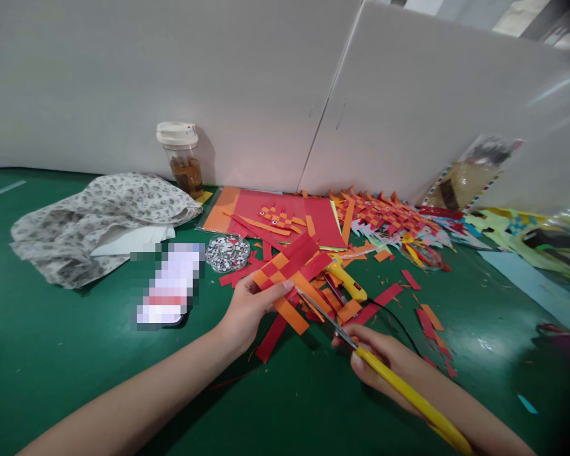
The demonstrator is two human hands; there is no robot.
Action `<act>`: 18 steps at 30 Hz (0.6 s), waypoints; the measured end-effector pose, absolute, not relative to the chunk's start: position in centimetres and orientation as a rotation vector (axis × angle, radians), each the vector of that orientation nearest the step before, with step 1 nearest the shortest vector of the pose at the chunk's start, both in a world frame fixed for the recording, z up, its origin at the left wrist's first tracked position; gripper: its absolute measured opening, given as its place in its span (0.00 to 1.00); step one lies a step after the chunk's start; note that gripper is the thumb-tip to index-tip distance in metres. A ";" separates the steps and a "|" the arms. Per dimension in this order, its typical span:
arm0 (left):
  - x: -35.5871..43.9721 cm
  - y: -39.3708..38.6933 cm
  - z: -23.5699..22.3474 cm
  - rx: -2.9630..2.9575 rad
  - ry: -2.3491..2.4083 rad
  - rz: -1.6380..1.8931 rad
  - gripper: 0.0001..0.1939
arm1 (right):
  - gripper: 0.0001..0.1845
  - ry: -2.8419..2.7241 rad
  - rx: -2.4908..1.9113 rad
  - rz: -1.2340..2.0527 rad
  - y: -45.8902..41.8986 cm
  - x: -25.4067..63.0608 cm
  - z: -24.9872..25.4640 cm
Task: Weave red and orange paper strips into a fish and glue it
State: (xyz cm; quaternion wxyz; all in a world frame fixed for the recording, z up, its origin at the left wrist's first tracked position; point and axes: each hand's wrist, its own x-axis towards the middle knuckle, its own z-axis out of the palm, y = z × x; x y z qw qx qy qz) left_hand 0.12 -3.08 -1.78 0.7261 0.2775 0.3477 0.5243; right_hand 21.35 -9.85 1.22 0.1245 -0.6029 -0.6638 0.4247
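My left hand (254,307) pinches a woven piece of red and orange paper strips (276,269) between thumb and fingers, with loose strip ends fanning out to the right. In my right hand (373,354) is a pair of scissors (403,389) with yellow handles. Their metal blades point up and left and reach the strip ends near my left thumb; whether they are cutting through paper I cannot tell. Just behind the woven piece lies a yellow glue gun (348,282) with a black cord. Red and orange paper scraps (384,301) are scattered around it.
Left of my hands lie a phone (173,285), a patterned cloth (109,215) and a round case of googly eyes (228,252). A lidded cup of brown drink (185,161) stands by the wall. Behind are red paper sheets (323,218) and a pile of finished woven paper fish (380,212).
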 end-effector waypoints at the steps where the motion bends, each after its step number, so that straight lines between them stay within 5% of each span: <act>1: 0.1 -3.1 -1.8 0.616 0.768 1.153 0.07 | 0.20 -1.930 -1.770 1.231 -9.8 21.3 1.2; 18: 0.1 -3.3 -1.8 0.667 0.818 1.140 0.07 | 0.25 -1.839 -1.802 1.240 -10.2 21.4 1.0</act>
